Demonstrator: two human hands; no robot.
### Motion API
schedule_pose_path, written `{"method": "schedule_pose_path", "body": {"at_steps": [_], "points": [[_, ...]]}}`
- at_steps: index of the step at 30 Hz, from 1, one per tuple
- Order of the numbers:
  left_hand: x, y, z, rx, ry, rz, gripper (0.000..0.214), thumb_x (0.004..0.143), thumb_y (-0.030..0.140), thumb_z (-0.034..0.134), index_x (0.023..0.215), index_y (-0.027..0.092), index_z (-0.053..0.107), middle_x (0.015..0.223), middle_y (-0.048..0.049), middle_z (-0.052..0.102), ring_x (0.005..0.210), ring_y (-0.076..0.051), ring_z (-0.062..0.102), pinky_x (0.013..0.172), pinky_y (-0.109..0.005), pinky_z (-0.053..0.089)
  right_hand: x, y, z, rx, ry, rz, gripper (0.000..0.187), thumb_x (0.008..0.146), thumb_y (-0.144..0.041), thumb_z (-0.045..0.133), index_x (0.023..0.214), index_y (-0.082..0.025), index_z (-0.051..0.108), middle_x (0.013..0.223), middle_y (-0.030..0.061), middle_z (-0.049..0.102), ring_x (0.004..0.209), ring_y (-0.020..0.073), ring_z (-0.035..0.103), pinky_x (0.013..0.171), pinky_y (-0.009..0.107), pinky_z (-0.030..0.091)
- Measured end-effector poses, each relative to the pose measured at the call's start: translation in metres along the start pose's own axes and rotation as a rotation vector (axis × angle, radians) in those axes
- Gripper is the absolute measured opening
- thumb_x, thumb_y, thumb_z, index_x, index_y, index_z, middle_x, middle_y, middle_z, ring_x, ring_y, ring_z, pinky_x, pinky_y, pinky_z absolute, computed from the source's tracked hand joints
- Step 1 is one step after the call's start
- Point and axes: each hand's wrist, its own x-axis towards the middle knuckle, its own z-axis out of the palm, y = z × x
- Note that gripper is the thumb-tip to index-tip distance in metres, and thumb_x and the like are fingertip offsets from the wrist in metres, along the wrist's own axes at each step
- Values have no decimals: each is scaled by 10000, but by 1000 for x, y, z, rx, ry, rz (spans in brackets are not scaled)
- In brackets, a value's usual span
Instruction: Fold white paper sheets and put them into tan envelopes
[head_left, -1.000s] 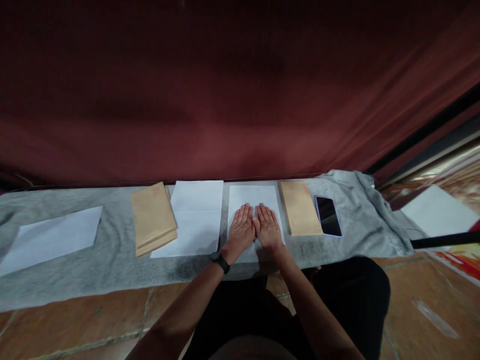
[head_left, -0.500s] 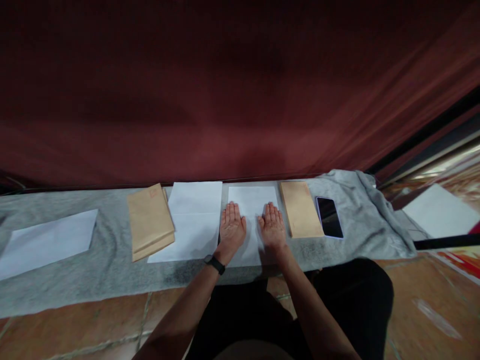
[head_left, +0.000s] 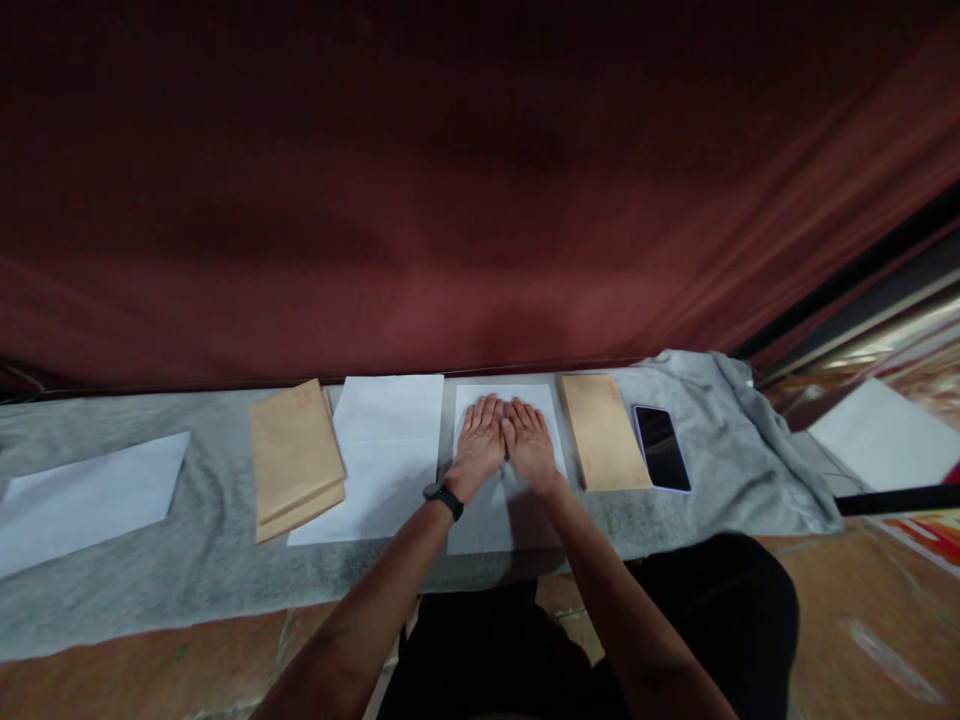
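Note:
My left hand [head_left: 482, 437] lies palm down and flat on a white sheet of paper [head_left: 480, 520], its fingers stretched out. Beside it, touching at the thumbs, my right hand [head_left: 531, 440] rests flat on the same sheet, also open. Neither hand grips anything. The hands cover the sheet's middle. To the left lies another stack of white paper [head_left: 390, 440] with a crease across it, partly under some brown envelopes [head_left: 296, 455]. A neat pile of brown envelopes [head_left: 606, 432] sits right of my right hand.
A phone [head_left: 661, 447] with a dark screen lies right of the envelope pile. Another white paper [head_left: 97, 497] is at the far left. Everything rests on a grey cloth [head_left: 217, 560] over a narrow surface, with a dark red curtain [head_left: 450, 250] behind.
My hands have turned from palms up to palms down. They have moved inward from the sheet's sides until they meet on the paper.

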Motion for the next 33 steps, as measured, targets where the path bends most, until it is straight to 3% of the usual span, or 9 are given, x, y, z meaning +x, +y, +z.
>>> {"method": "schedule_pose_path", "body": {"at_steps": [11,18,28,33], "points": [[12,-11,-4,52,-42,-53,563,1020,304,277,1561,156,309,1638,-83,277,1531,-242,195,1259,-467,131,19,12,7,-95,0,80,499,1065,-351,324,1514,-156,422,1580,133,386,1475,289,321,1191,485,224],[15,-15,-2,67,-7,-99,568,1025,354,311,1547,131,340,1630,-109,287,1526,-239,216,1258,-441,124,21,19,16,-128,50,126,543,1060,-379,333,1525,-103,389,1583,178,358,1468,293,338,1185,478,255],[16,-19,2,54,28,-137,590,1015,366,320,1545,107,342,1618,-140,303,1513,-265,256,1245,-468,175,21,28,18,-153,140,179,644,1053,-414,327,1497,51,356,1541,292,369,1434,339,386,1158,492,321],[15,-16,2,50,25,-159,603,1012,368,324,1558,111,313,1633,-128,269,1525,-260,217,1253,-464,141,2,17,10,-148,169,229,638,1056,-403,297,1497,55,352,1531,294,388,1422,360,395,1135,513,344]]}}
